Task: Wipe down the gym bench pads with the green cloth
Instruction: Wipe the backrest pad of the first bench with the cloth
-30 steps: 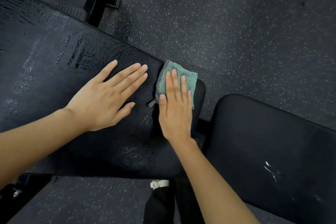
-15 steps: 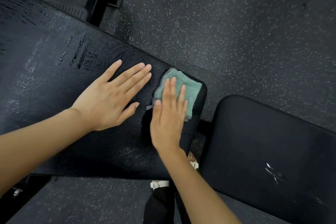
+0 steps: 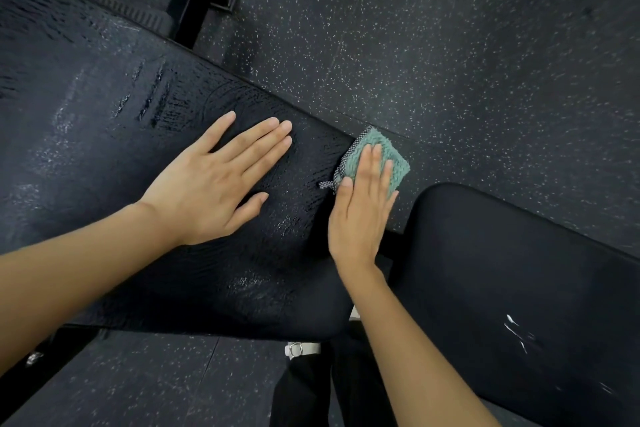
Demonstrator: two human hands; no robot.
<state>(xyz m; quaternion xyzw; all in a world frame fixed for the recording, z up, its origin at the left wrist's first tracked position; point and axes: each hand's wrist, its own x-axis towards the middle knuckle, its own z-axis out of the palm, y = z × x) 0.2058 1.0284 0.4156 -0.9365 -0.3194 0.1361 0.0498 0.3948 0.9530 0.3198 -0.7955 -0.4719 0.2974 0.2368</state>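
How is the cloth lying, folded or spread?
Folded, it seems: the cloth is a small thick square pressed under the right hand.

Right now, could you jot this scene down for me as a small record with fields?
long pad: black, streaked
short pad: black, white scuffs, no hand on it
cloth: green, on long pad's end nearest short pad
left hand: flat on long pad
right hand: flat, pressing cloth
floor: dark, speckled
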